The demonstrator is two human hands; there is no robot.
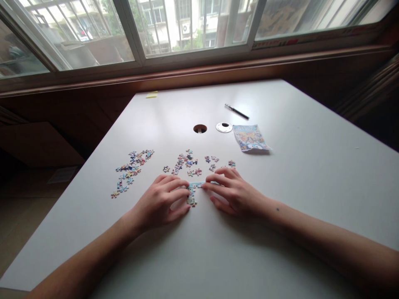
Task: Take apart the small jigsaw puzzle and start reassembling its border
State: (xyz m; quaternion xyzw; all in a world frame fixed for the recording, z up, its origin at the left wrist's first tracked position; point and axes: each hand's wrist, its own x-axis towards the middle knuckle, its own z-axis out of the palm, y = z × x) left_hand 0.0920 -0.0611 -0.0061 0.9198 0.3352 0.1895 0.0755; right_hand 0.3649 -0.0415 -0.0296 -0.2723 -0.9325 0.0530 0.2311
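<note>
A partly joined jigsaw puzzle [191,200] lies flat on the white table, its pieces forming a corner with a side strip and a top strip. My left hand [160,199] rests along the left side of it, fingers curved and apart, with fingertips and thumb touching its edge. My right hand [229,192] is at the top strip, its fingertips on the bluish pieces and its thumb apart below; part of the strip is hidden under the fingers. Just beyond the hands lie loose puzzle pieces [198,171], some partly covered by the right hand.
A larger spread of loose pieces [134,168] lies to the left. Farther back are a picture sheet [252,138], a black pen [237,111], a round cable hole [200,128], its cover [223,127] and a yellow sticky note [151,95]. Windows stand behind the table [311,166].
</note>
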